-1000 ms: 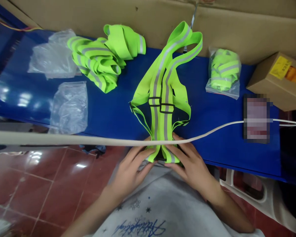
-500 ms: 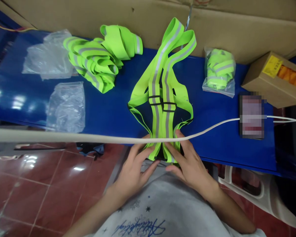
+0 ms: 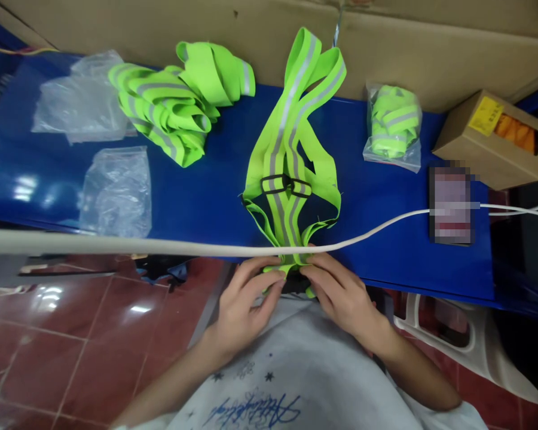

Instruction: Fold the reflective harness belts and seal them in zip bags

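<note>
A neon-green reflective harness (image 3: pixel 275 146) with grey stripes lies lengthwise on the blue table, its two loops at the far end against the cardboard. Two black buckles sit side by side at its middle. At the table's front edge my left hand (image 3: pixel 248 298) pinches the near end of the straps between thumb and fingers. My right hand (image 3: pixel 341 292) is closed on the same end from the other side, its fingertips partly hidden. A dark piece shows between the hands, just above my lap. A white cable (image 3: pixel 233 246) crosses in front of the straps.
More green reflective straps (image 3: pixel 170 113) lie heaped at back left, beside clear plastic bags (image 3: pixel 116 197). On the right are a bagged green strap bundle (image 3: pixel 394 122), a cardboard box (image 3: pixel 470 143) with orange contents, and a blurred-out rectangular item (image 3: pixel 452 203). A white plastic chair (image 3: pixel 479 352) stands below right.
Both hands have closed from spread fingers onto the strap ends and drawn them together. The two straps and buckles now lie closer and slightly askew. The view has shifted a little.
</note>
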Available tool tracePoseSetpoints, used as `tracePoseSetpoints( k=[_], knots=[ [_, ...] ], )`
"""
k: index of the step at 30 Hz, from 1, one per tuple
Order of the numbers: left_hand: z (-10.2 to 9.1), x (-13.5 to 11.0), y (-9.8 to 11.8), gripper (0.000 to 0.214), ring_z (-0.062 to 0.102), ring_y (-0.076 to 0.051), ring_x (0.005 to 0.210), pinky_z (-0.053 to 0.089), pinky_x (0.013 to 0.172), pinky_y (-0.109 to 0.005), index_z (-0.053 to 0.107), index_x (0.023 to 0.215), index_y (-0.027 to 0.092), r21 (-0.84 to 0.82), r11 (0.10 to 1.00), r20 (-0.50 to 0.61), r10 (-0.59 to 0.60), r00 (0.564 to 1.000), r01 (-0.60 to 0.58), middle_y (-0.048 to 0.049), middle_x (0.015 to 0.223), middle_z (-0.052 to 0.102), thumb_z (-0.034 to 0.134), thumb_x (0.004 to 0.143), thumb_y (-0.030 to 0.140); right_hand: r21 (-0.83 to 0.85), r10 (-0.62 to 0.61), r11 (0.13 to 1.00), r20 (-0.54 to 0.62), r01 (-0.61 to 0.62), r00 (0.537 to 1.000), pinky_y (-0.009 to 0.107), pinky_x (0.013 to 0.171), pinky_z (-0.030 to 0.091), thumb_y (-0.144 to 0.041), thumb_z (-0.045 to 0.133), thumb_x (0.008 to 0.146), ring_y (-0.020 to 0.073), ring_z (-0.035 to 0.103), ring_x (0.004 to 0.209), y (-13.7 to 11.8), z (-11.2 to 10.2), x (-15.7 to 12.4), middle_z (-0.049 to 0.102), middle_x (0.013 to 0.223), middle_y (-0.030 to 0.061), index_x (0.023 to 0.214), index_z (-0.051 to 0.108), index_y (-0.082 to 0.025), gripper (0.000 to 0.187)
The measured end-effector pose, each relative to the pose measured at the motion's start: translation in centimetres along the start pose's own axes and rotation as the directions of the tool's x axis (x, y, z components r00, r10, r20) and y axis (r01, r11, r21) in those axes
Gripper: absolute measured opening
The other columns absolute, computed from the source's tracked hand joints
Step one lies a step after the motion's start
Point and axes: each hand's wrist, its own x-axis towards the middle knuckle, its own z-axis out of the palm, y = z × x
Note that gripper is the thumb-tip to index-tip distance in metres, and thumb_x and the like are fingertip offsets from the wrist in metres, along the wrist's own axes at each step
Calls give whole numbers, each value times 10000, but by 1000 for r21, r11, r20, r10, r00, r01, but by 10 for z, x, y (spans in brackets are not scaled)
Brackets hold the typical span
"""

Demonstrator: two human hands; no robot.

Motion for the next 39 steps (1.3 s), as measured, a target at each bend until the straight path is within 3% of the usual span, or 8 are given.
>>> tracePoseSetpoints(
  k=[9,16,21,27,32,34,36,39],
  knots=[
    [13,8,-6,225,638,-207,1271,548,1123,-396,700,1155,238,-63,985,3,-164,987,164,-61,1283,660,702,968,112,-50,51,998,34,-49,998,400,1158,596,6,476,976,228,621,1416,7,4,3,584,1573,75,1707,248,-317,832],
    [19,0,-6,288,671,-193,1196,577,1067,-369,705,1175,236,30,998,-55,-55,997,57,-64,1238,681,708,950,57,-103,11,995,140,3,990,455,1172,576,-67,496,1021,285,593,1443,8,-4,8,571,1570,156,1676,339,-221,691],
    [14,-5,-9,287,701,-150,1081,581,963,-281,714,1107,249,-205,972,-44,-128,991,116,-22,1107,726,731,923,30,95,117,987,106,-128,987,437,1170,563,-247,498,1086,246,621,1397,18,-31,22,609,1523,105,1603,424,-267,522],
    [8,-4,-13,260,676,-152,1191,563,1004,-268,704,1090,228,-384,910,62,-143,988,156,-56,1261,697,685,944,13,-78,159,979,-285,-188,945,476,1024,584,-271,469,1081,282,681,1166,63,-42,84,692,1201,144,1272,667,-210,282],
    [6,-7,-16,245,664,-133,1165,543,1008,-259,703,1071,229,-443,880,81,-151,985,171,-51,1295,669,671,954,16,-274,276,926,21,-260,961,599,1026,553,-375,784,892,383,661,1195,95,-22,154,660,1322,178,1436,531,-170,634],
    [7,-7,-15,230,664,-139,1155,540,995,-271,703,1067,231,-443,878,92,-155,984,180,-52,1293,664,661,966,28,-336,376,883,87,-328,923,618,1033,544,-251,746,903,393,674,1186,95,-18,179,698,1241,156,1341,576,-167,477],
    [9,-3,-15,230,664,-129,1119,533,970,-264,708,1074,236,-415,891,94,-156,983,182,-48,1260,669,660,972,35,-356,411,856,31,-374,911,611,1055,531,-121,607,950,378,683,1186,86,-18,200,710,1195,129,1297,577,-197,356],
    [15,8,-15,221,653,-136,1132,525,984,-279,715,1065,235,-405,904,65,-121,991,137,-47,1218,674,666,972,41,-340,438,822,-135,-457,889,607,1071,515,-29,401,984,375,678,1218,72,-18,224,644,1339,151,1400,490,-213,464]
  ],
)
